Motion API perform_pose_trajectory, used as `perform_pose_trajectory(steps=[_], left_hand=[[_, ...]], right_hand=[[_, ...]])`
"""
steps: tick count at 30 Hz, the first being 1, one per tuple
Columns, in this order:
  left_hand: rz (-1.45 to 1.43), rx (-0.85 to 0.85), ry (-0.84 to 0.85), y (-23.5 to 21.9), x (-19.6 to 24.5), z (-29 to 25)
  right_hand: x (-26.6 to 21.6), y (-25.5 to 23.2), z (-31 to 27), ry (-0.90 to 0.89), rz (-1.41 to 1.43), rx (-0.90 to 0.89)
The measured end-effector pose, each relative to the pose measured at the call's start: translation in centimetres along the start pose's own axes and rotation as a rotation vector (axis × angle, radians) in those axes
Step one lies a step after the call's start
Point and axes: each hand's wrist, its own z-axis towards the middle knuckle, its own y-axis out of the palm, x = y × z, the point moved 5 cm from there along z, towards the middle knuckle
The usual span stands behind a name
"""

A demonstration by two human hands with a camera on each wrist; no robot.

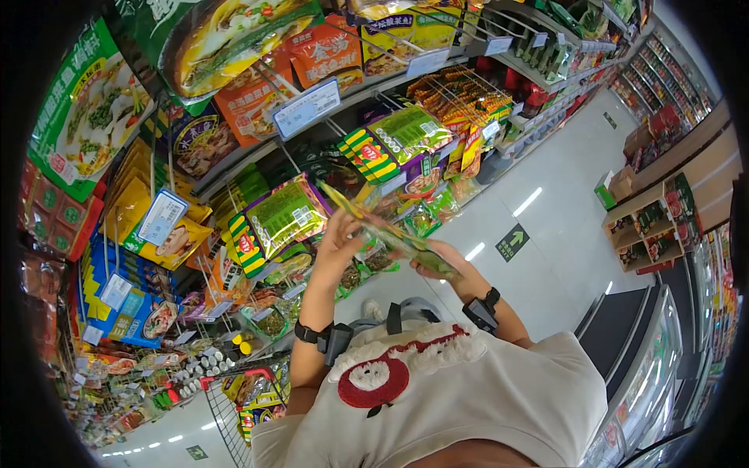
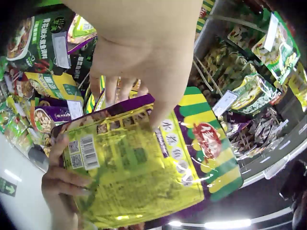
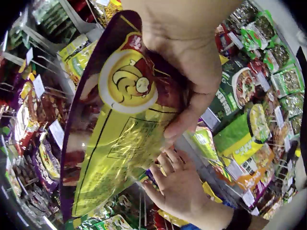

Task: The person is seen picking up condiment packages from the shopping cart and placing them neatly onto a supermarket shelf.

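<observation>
A flat, glossy seasoning packet (image 2: pixel 139 167) with a yellow back, purple edges and a green-and-yellow striped end is held in front of the chest. My left hand (image 1: pixel 339 243) pinches its upper edge. In the left wrist view the thumb lies on the printed back, and the fingers reach behind the edge. My right hand (image 1: pixel 443 261) grips the opposite end, its thumb along the edge in the right wrist view. Also in that view, the left hand (image 3: pixel 184 187) shows its palm beside the packet. Similar striped packets (image 1: pixel 285 218) hang on the rack just left of the left hand.
Shelves of hanging food packets with price tags (image 1: pixel 308 108) line the left and front. A wire shopping cart (image 1: pixel 222 417) with packets inside stands at the lower left. Grey tiled floor (image 1: pixel 546 195) runs to the right, with a chiller cabinet (image 1: pixel 632 382) at the lower right.
</observation>
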Motion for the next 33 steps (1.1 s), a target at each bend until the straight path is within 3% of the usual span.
perform_pose_trajectory(steps=[1, 2, 3, 5, 7, 9, 14, 18, 20, 25, 29, 33], left_hand=[[-0.108, 0.066, -0.094, -0.9, -0.4, 0.3], [-0.209, 0.129, -0.188, -1.7, -0.9, 0.4], [-0.277, 0.028, -0.261, -2.2, -1.2, 0.6], [-0.416, 0.013, -0.299, -3.7, -2.4, 1.3], [-0.404, 0.072, -0.315, -2.5, -1.3, 2.1], [-0.343, 0.125, -0.449, -2.8, -1.4, 3.6], [-0.368, 0.137, -0.466, -2.0, -2.5, 6.1], [-0.292, 0.184, -0.442, -2.5, -4.5, 9.3], [-0.252, 0.288, -0.433, -3.4, -6.2, 11.4], [-0.237, 0.326, -0.323, -1.6, -7.0, 15.3], [-0.183, 0.42, -0.337, -0.8, -8.1, 17.4], [-0.154, 0.496, -0.3, -1.1, -8.9, 18.8]], right_hand=[[-0.1, -3.9, 0.3, -0.016, -0.132, -0.006], [-0.9, -3.4, 0.3, -0.112, -0.171, 0.08], [-2.2, -1.7, 0.2, -0.212, -0.208, 0.165], [-4.4, -1.4, -0.2, -0.348, -0.268, 0.262], [-6.7, -3.4, -0.5, -0.411, -0.568, 0.44], [-8.5, -4.3, -0.9, -0.46, -0.641, 0.511], [-14.4, -2.6, -1.8, -0.592, -0.848, 0.594], [-20.0, -3.9, -0.5, -0.636, -1.168, 0.551], [-22.3, -0.6, 0.6, -0.632, -1.214, 0.384], [-28.9, -1.9, 3.1, -0.824, -1.583, 0.376], [-31.7, -3.4, 5.0, -0.726, -1.657, 0.402], [-33.8, -5.4, 6.9, -0.749, -1.596, 0.274]])
